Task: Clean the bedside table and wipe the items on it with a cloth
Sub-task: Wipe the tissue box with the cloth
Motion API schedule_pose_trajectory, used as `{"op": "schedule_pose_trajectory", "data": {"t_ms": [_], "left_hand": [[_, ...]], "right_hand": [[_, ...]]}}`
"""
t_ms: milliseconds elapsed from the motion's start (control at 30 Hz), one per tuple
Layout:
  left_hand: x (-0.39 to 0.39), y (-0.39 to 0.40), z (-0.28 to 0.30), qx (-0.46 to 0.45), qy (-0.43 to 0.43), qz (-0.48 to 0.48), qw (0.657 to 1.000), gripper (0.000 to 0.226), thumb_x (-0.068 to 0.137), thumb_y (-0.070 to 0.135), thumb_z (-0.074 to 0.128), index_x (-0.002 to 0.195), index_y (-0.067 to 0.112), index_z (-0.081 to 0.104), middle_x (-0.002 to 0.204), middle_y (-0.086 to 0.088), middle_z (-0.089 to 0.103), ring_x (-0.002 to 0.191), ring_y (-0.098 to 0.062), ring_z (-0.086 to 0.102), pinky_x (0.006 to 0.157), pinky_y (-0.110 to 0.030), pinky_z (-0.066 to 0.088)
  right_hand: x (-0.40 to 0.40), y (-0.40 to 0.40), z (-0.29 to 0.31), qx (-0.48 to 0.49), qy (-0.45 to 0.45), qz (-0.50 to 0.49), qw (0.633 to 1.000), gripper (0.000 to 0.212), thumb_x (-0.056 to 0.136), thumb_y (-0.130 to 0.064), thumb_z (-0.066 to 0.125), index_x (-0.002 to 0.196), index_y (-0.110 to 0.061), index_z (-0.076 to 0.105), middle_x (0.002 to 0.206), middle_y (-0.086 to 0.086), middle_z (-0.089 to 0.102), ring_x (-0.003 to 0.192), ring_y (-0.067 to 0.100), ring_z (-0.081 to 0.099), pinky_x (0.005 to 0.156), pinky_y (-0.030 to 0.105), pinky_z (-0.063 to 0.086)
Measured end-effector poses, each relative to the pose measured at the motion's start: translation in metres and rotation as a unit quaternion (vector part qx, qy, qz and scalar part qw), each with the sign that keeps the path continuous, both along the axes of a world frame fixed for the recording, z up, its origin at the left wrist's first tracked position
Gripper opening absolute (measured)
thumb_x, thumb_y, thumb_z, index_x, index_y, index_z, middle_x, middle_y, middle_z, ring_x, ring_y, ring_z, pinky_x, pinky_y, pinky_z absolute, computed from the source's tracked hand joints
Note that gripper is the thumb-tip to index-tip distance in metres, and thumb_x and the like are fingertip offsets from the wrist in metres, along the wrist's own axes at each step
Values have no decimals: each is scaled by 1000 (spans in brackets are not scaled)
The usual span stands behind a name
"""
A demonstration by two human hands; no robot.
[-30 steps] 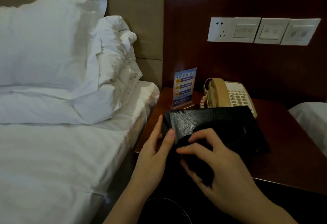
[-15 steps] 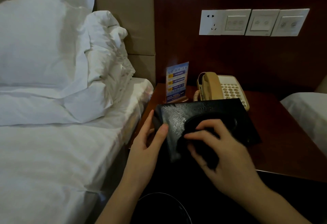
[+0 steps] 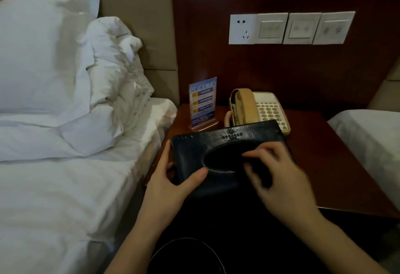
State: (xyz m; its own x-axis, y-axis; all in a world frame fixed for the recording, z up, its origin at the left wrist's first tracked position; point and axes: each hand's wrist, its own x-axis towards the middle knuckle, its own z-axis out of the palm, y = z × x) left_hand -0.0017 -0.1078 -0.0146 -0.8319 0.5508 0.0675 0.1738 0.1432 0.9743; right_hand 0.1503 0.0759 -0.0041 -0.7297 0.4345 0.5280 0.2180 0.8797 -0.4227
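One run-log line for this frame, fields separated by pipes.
left hand grips tissue box | right hand wipes box top, dark cloth | phone, sign behind

The bench is dark reddish wood with a smooth, faintly glossy finish, like the wall panel behind it. The black tissue box cover looks like grained leather with a dull sheen and an embossed mark. The telephone is smooth beige plastic. The sign stand holds glossy printed paper. Pillows and bed sheet are matt, creased white cloth; the headboard looks padded and matt
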Motion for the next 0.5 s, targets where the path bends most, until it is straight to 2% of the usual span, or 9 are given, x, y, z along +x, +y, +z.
{"op": "schedule_pose_trajectory", "data": {"t_ms": [133, 200, 267, 400, 500], "left_hand": [[-5, 1, 2, -6, -17, -9, 1000, 103, 67, 54, 83, 153, 54, 25, 136, 26, 55, 109, 12, 57, 75, -8, 50], [-6, 1, 3, -4, -12, -10, 1000, 102, 67, 54, 82, 152, 55, 26, 136, 27, 55, 112, 12, 56, 81, -12, 49], [-6, 0, 2, -10, -5, -12, 1000, 101, 67, 57, 81, 152, 56, 26, 135, 29, 54, 113, 12, 54, 86, -14, 47], [-8, -1, -3, -20, -17, -21, 999, 104, 65, 67, 80, 151, 58, 22, 143, 23, 52, 124, -1, 55, 102, -27, 47], [-9, 1, -2, -20, -49, -24, 998, 105, 64, 70, 79, 151, 56, 23, 143, 20, 52, 125, -7, 56, 107, -38, 49]], "right_hand": [[14, 43, -2, -2, 4, -102, 995, 28, 87, -35, 64, 115, -30, 62, 125, -6, 43, 88, 12, 54, 57, 19, 43], [18, 50, -4, -42, 13, -156, 987, 27, 90, -35, 62, 117, -30, 60, 123, -4, 43, 87, 19, 57, 57, 24, 41], [20, 50, -6, -109, 17, -173, 979, 28, 93, -35, 61, 120, -31, 58, 122, -3, 43, 89, 23, 59, 64, 26, 42], [22, 41, -6, -74, 6, -107, 991, 31, 93, -33, 62, 123, -33, 55, 124, -7, 39, 88, 13, 53, 65, 9, 36], [18, 39, 2, -153, 22, -8, 988, 44, 93, -32, 63, 132, -39, 47, 126, -19, 40, 102, -1, 52, 73, 9, 41]]}}
